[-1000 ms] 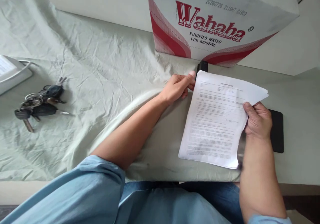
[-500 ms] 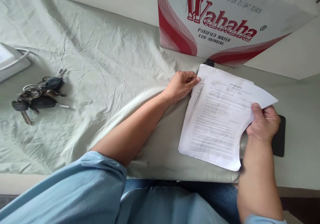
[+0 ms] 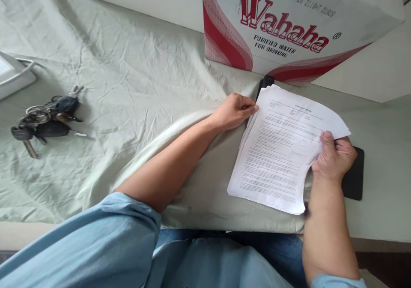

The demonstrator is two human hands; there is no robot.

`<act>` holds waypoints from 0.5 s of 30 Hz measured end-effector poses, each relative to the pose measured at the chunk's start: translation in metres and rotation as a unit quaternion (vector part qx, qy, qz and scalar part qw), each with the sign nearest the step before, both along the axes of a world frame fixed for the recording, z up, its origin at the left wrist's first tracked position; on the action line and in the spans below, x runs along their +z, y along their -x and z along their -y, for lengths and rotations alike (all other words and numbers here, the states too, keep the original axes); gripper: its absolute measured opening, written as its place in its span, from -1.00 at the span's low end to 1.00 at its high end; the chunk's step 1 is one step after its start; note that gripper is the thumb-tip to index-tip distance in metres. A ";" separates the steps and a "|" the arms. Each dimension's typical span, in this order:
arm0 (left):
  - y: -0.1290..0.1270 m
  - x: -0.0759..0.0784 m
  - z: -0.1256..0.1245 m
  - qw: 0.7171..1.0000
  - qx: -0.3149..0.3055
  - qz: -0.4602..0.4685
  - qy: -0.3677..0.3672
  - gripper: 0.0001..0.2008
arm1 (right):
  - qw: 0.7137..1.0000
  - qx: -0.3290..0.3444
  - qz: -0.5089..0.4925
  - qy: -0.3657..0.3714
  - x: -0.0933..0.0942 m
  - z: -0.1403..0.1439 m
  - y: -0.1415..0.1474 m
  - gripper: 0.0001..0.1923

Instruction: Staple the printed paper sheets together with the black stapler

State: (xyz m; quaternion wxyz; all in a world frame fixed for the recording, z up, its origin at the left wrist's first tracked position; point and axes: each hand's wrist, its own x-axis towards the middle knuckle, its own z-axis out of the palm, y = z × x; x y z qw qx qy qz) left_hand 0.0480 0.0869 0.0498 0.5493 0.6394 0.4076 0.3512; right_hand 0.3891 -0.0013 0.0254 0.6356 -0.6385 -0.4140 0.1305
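Note:
A stack of printed papers (image 3: 276, 151) is held tilted over the cloth-covered table, with the heading near the top of the front sheet. My right hand (image 3: 335, 155) grips the stack's right edge, thumb on the printed side and fingers behind. At the upper left edge, my left hand (image 3: 237, 110) pinches the papers between thumb and fingers. Several sheet edges show along the left side. Behind the papers lies a flat black object (image 3: 355, 174), partly covered by my right hand. Another black object (image 3: 267, 81) sticks out above the top left corner.
A Wahaha water carton (image 3: 282, 31) stands at the back against a pale surface. On the left a bunch of keys (image 3: 48, 118) lies on the wrinkled green cloth (image 3: 144, 65). A white object with a curved rim (image 3: 16, 76) sits at the left edge.
The sheets have come into closer alignment, with less of the back sheets showing at the top and left. My right hand has moved slightly left with the stack.

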 end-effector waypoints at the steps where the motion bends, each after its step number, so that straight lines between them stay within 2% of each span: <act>1: 0.000 0.001 0.000 1.000 -0.004 -0.004 -0.006 -0.51 | 1.000 0.001 0.000 -0.003 0.000 0.000 0.000 -0.69; 15: 0.000 -0.001 -0.002 0.999 -0.014 -0.021 -0.024 -0.49 | 0.999 -0.002 0.032 -0.008 -0.010 -0.003 -0.011 -0.44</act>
